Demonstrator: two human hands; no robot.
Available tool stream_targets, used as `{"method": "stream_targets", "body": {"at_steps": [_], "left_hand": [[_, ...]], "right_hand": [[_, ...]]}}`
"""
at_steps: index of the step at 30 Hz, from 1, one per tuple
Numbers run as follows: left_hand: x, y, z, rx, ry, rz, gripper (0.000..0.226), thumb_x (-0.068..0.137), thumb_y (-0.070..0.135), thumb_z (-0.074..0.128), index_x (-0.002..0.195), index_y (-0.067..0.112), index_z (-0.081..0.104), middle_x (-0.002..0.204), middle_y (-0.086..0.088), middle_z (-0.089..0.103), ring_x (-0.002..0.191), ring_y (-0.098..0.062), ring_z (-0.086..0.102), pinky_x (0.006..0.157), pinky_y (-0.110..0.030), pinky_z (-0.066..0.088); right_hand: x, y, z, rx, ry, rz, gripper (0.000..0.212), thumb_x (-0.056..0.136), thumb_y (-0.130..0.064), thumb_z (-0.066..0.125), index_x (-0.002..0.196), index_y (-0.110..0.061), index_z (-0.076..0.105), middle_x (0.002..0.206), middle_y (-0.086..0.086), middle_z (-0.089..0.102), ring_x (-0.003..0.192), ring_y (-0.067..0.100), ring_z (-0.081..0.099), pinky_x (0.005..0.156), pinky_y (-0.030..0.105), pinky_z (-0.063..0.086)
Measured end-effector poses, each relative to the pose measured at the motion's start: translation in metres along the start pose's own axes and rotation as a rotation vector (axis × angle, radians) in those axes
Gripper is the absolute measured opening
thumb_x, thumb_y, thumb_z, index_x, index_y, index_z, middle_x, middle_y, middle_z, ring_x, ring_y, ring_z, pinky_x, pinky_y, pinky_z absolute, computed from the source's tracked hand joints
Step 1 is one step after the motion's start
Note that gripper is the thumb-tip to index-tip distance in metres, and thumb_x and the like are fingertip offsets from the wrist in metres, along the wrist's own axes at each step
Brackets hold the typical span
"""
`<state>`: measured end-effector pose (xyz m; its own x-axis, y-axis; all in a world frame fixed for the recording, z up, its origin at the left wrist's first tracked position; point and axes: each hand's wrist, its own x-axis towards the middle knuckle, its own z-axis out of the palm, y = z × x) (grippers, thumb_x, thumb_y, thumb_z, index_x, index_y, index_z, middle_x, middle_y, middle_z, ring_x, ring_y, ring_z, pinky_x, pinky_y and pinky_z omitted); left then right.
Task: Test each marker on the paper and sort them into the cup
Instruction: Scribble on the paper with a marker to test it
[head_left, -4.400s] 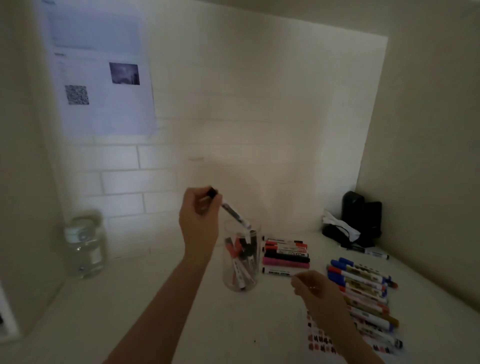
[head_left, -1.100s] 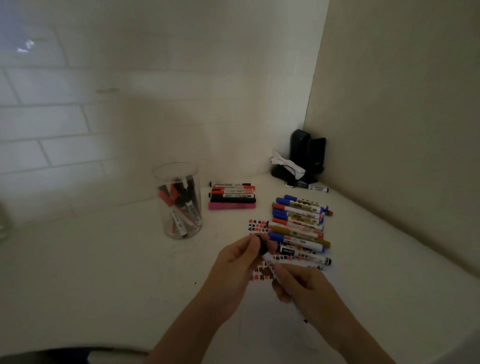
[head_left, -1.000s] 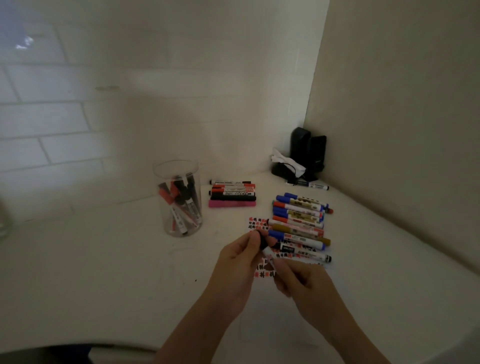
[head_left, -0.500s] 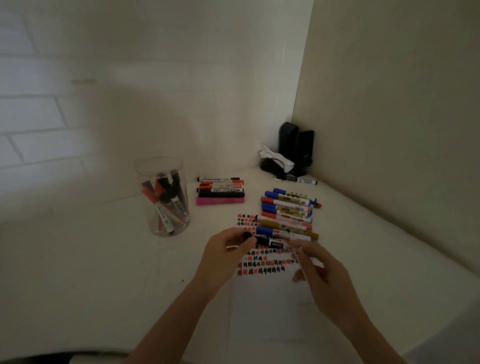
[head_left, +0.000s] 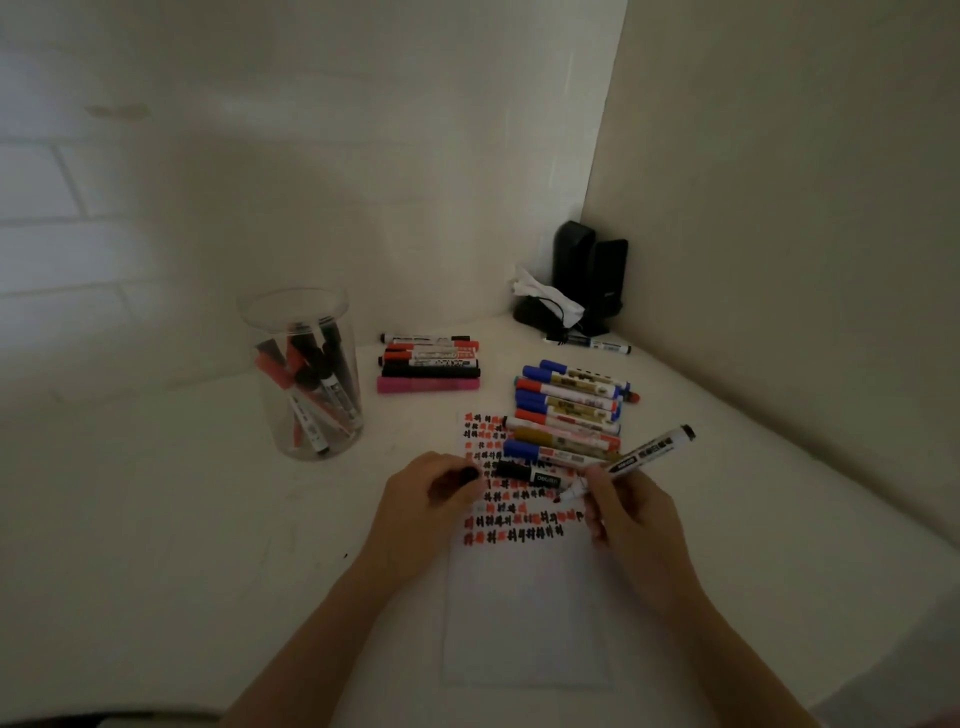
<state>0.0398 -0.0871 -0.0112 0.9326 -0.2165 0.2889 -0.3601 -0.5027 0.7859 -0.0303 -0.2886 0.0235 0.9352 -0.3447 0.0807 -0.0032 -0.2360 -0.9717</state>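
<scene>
Your right hand (head_left: 631, 512) grips an uncapped marker (head_left: 636, 460), tip on the paper (head_left: 524, 597); your left hand (head_left: 426, 499) pinches its black cap (head_left: 467, 475); the cup (head_left: 301, 374) stands far left on the table (head_left: 182, 545).

Marker (head_left: 644, 454) tip contact unclear

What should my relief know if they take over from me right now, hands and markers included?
Right hand holds the uncapped white-barrelled marker, tip just over the white paper sheet.
Left hand pinches its black cap.
Done: several markers stand in the clear plastic cup; rows of red and black test marks fill the paper's upper part.
Left: test this marker, recap it, put it in the cup; then the row of blue, red and gold markers and the stack by the pink one.
</scene>
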Motion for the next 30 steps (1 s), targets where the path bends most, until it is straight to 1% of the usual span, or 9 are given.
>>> {"method": "stream_targets", "body": {"at_steps": [3, 7, 8, 12, 15, 18, 23, 26, 30], "left_hand": [[-0.001, -0.004, 0.003, 0.046, -0.02, 0.051, 0.022, 0.087, 0.033, 0.065, 0.107, 0.024, 0.066, 0.097, 0.015, 0.062, 0.089, 0.007, 0.056, 0.079, -0.002, 0.039], [0.001, -0.004, 0.007, 0.072, 0.038, 0.053, 0.022, 0.088, 0.034, 0.064, 0.108, 0.023, 0.066, 0.097, 0.014, 0.063, 0.085, 0.006, 0.056, 0.076, -0.002, 0.039], [0.001, -0.003, 0.007, 0.074, 0.045, 0.048, 0.021, 0.088, 0.034, 0.064, 0.107, 0.024, 0.066, 0.096, 0.015, 0.063, 0.085, 0.007, 0.056, 0.075, -0.002, 0.039], [0.001, -0.003, 0.007, 0.056, 0.058, 0.033, 0.02, 0.088, 0.035, 0.066, 0.105, 0.025, 0.067, 0.094, 0.015, 0.064, 0.084, 0.007, 0.057, 0.074, 0.0, 0.04], [0.001, -0.003, 0.007, 0.055, 0.064, 0.01, 0.02, 0.087, 0.034, 0.066, 0.105, 0.025, 0.068, 0.094, 0.015, 0.065, 0.085, 0.007, 0.057, 0.074, 0.002, 0.039], [0.0, 0.0, 0.008, 0.055, 0.067, 0.002, 0.019, 0.087, 0.032, 0.066, 0.104, 0.023, 0.068, 0.093, 0.014, 0.064, 0.083, 0.007, 0.057, 0.073, 0.002, 0.038], [0.0, 0.001, 0.007, 0.086, 0.062, 0.004, 0.02, 0.088, 0.033, 0.065, 0.106, 0.024, 0.067, 0.095, 0.015, 0.063, 0.083, 0.011, 0.054, 0.073, 0.002, 0.037], [-0.001, 0.001, 0.006, 0.099, 0.066, 0.017, 0.019, 0.088, 0.032, 0.065, 0.105, 0.025, 0.067, 0.093, 0.018, 0.061, 0.083, 0.013, 0.053, 0.073, 0.005, 0.035], [-0.001, 0.0, 0.007, 0.104, 0.061, 0.017, 0.021, 0.087, 0.033, 0.065, 0.106, 0.024, 0.067, 0.093, 0.018, 0.061, 0.083, 0.013, 0.053, 0.071, 0.005, 0.035]], "right_hand": [[0.005, 0.019, 0.0, -0.155, 0.077, -0.013, 0.017, 0.093, -0.032, 0.056, 0.092, -0.016, 0.062, 0.064, -0.009, 0.062, 0.047, -0.004, 0.056, 0.045, 0.011, 0.042], [0.007, 0.026, -0.006, -0.26, 0.132, 0.0, 0.018, 0.085, -0.035, 0.067, 0.078, -0.018, 0.063, 0.065, -0.006, 0.064, 0.052, -0.006, 0.058, 0.047, 0.008, 0.042], [0.007, 0.028, -0.008, -0.282, 0.135, 0.001, 0.017, 0.084, -0.034, 0.069, 0.077, -0.019, 0.063, 0.066, -0.008, 0.064, 0.055, -0.006, 0.059, 0.047, 0.007, 0.041], [0.006, 0.035, -0.013, -0.35, 0.137, 0.009, 0.018, 0.084, -0.035, 0.069, 0.076, -0.018, 0.067, 0.065, -0.005, 0.066, 0.057, 0.007, 0.06, 0.05, 0.017, 0.046], [0.004, 0.033, -0.012, -0.33, 0.107, 0.002, 0.014, 0.082, -0.035, 0.071, 0.071, -0.03, 0.064, 0.068, -0.015, 0.065, 0.064, 0.003, 0.062, 0.053, 0.01, 0.046], [0.004, 0.032, -0.012, -0.342, 0.073, -0.041, 0.013, 0.081, -0.035, 0.071, 0.074, -0.037, 0.061, 0.072, -0.019, 0.065, 0.065, -0.001, 0.064, 0.054, 0.01, 0.048], [0.005, 0.037, -0.011, -0.362, 0.066, -0.083, 0.011, 0.087, -0.038, 0.064, 0.086, -0.028, 0.064, 0.076, -0.021, 0.063, 0.064, -0.015, 0.057, 0.051, 0.004, 0.041], [0.006, 0.038, -0.011, -0.361, 0.069, -0.1, 0.01, 0.087, -0.038, 0.064, 0.089, -0.029, 0.064, 0.079, -0.025, 0.061, 0.066, -0.016, 0.058, 0.055, 0.003, 0.043], [0.007, 0.041, -0.011, -0.397, 0.061, -0.107, 0.01, 0.085, -0.042, 0.064, 0.085, -0.033, 0.062, 0.077, -0.026, 0.061, 0.07, -0.012, 0.06, 0.058, 0.005, 0.047]]}}
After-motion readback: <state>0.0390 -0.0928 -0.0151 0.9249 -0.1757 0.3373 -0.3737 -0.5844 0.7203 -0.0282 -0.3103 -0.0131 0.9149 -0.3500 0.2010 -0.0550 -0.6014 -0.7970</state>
